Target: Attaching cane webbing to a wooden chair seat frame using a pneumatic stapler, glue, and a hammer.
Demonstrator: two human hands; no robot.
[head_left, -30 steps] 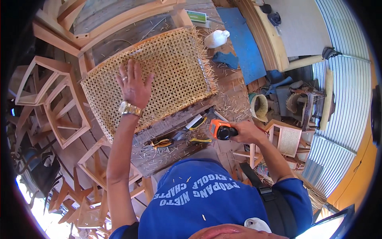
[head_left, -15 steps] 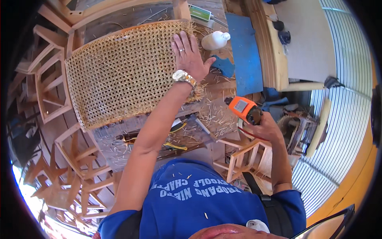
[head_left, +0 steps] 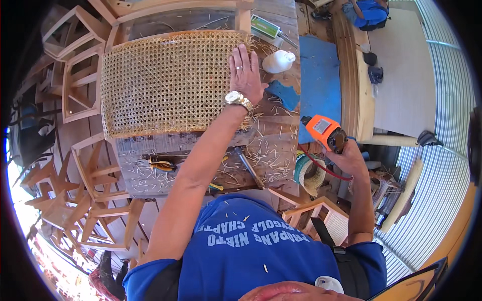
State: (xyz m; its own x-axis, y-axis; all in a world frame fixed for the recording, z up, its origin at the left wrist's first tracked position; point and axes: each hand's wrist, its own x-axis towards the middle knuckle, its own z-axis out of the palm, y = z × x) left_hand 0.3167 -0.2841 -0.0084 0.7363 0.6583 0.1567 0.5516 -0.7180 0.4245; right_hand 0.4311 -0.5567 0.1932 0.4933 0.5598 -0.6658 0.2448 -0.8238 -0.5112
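My left hand (head_left: pixel 245 75) lies flat, fingers outstretched, on the right end of a woven cane panel (head_left: pixel 165 83) fixed to a wooden frame. A metal watch (head_left: pixel 236 98) is on that wrist. Off the bench's right edge, my right hand (head_left: pixel 346 156) grips an orange pneumatic nail or staple gun (head_left: pixel 323 129), its nose pointing up and left, apart from the panel. A red air hose (head_left: pixel 326 169) hangs from its handle. Part of the panel's right edge is hidden under my left hand.
Cane scraps litter the bench (head_left: pixel 281 130). A hammer (head_left: pixel 248 168) and yellow-handled pliers (head_left: pixel 161 164) lie on the near side. A white bottle (head_left: pixel 278 61) and blue cloth (head_left: pixel 283 94) are right of the panel. Wooden chair frames (head_left: pixel 95 175) crowd the left. Another person (head_left: pixel 365 12) is at top right.
The view has turned, so the panel looks more level and the hammer shows more fully. My left hand stays flat on the panel; my right hand still holds the gun.
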